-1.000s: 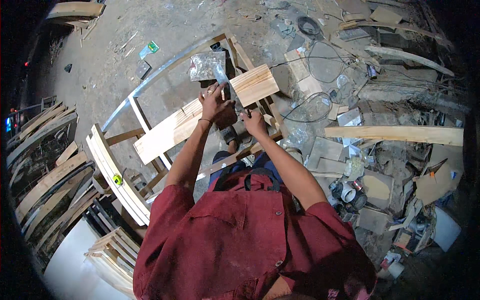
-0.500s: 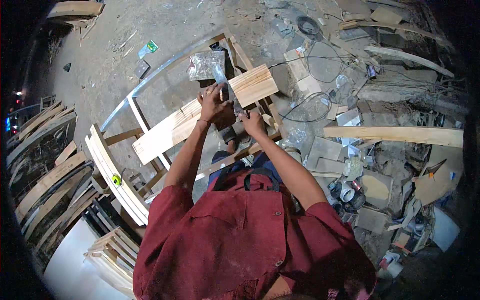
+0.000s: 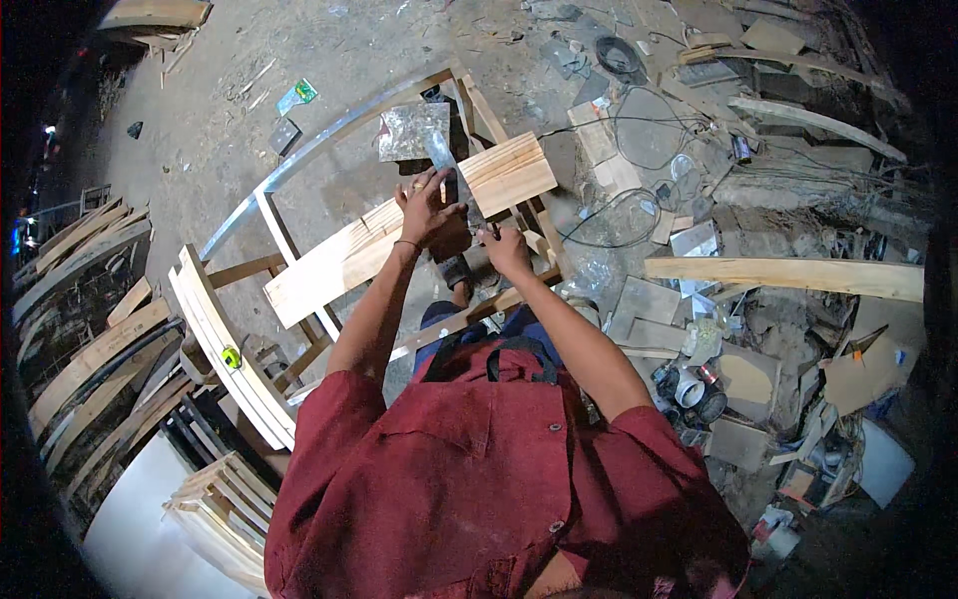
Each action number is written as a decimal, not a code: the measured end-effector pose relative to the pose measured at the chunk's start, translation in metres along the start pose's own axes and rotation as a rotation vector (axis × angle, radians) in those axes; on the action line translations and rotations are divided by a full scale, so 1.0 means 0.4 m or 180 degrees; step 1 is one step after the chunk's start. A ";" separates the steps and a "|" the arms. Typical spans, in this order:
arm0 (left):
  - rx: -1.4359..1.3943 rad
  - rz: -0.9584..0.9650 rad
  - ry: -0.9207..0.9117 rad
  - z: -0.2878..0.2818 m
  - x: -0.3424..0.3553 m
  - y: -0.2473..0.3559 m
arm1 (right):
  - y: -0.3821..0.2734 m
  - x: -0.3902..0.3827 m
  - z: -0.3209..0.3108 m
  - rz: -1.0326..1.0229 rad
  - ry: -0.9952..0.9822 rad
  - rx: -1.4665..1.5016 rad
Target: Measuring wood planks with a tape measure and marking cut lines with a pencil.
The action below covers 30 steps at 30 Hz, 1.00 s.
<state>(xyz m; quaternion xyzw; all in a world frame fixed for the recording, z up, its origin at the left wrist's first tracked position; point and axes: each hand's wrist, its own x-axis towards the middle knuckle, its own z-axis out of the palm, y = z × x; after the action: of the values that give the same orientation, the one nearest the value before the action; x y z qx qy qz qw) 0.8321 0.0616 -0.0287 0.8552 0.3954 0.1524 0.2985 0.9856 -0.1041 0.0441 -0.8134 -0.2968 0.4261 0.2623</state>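
Observation:
My left hand [image 3: 427, 215] has its fingers bent and apart, fingertips on a dark narrow piece at the lower end of a bluish-grey strip [image 3: 439, 148]. My right hand [image 3: 507, 252] is closed around a small dark object, mostly hidden, just right of it. Two light wooden board sections lie either side of that strip: a long one [image 3: 329, 275] to the left and a short one [image 3: 507, 170] to the right. They rest across a wood-and-metal frame [image 3: 284, 235]. A grimy metal plate [image 3: 404, 133] is beyond my left hand.
A yellow tape measure [image 3: 232, 357] sits on white planks [image 3: 205, 309] at the left. Stacked timber [image 3: 85, 329] fills the far left. Cables [image 3: 614, 240], a loose plank [image 3: 783, 270], panel offcuts and scraps [image 3: 728, 429] litter the right. My foot [image 3: 459, 290] shows below the frame.
Both hands stay in nearly the same place, with only slight shifts of the right hand and fingers. The boards and frame show no clear movement.

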 end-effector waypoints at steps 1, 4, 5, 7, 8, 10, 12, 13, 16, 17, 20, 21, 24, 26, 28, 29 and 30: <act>-0.0006 0.0000 0.0000 -0.002 0.002 0.004 | 0.004 0.001 0.001 0.0002 0.0002 -0.0005; -0.0044 -0.0070 -0.0071 -0.010 0.001 0.002 | 0.001 0.001 0.008 -0.0009 0.0067 -0.0023; 0.0025 -0.0053 -0.0056 -0.011 -0.001 0.006 | 0.004 0.000 0.007 -0.0076 0.0082 -0.0051; 0.0089 -0.0035 -0.0045 -0.013 -0.002 0.015 | 0.009 0.000 0.006 -0.0136 0.0099 -0.0081; 0.0095 -0.0034 -0.0073 -0.013 -0.001 0.016 | 0.016 0.004 0.010 -0.0178 0.0142 -0.0036; 0.0098 -0.0022 -0.0099 -0.013 0.005 0.018 | 0.032 0.013 0.015 -0.0221 0.0195 0.0008; 0.0214 -0.0043 -0.0068 -0.013 0.000 0.004 | 0.028 0.015 0.020 -0.0241 0.0078 -0.0100; 0.0222 -0.0051 -0.0060 -0.014 -0.003 -0.003 | 0.026 0.012 0.023 -0.0252 0.0068 -0.0099; 0.0125 -0.0120 -0.0084 -0.018 -0.006 0.006 | 0.022 0.006 0.027 -0.0246 0.0186 -0.0055; 0.0084 -0.0138 -0.0122 -0.020 -0.003 0.017 | 0.034 0.013 0.028 -0.0255 0.0229 -0.0099; 0.0085 -0.0166 -0.0156 -0.030 0.002 0.040 | 0.063 0.027 0.037 -0.0303 0.0272 -0.0050; 0.0127 -0.0176 -0.0158 -0.034 0.001 0.042 | 0.067 0.030 0.040 -0.0338 0.0271 0.0045; 0.0167 -0.0266 -0.0181 -0.043 0.000 0.049 | 0.078 0.047 0.045 -0.0230 0.0113 0.0004; 0.0153 -0.0258 -0.0157 -0.045 0.001 0.057 | 0.090 0.048 0.054 -0.0358 0.0219 0.0143; 0.0129 -0.0230 -0.0139 -0.047 0.007 0.068 | 0.105 0.056 0.051 -0.0480 0.0345 0.0281; 0.0150 -0.0209 -0.0108 -0.047 0.004 0.065 | 0.095 0.055 0.047 -0.0423 0.0220 0.0195; 0.0170 -0.0184 -0.0078 -0.047 0.001 0.063 | 0.086 0.053 0.041 -0.0365 0.0101 0.0109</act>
<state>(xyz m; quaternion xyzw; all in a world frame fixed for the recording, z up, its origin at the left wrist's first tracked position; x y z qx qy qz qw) 0.8380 0.0565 0.0018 0.8528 0.4202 0.1226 0.2847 0.9906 -0.1099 0.0010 -0.7970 -0.3314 0.4024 0.3049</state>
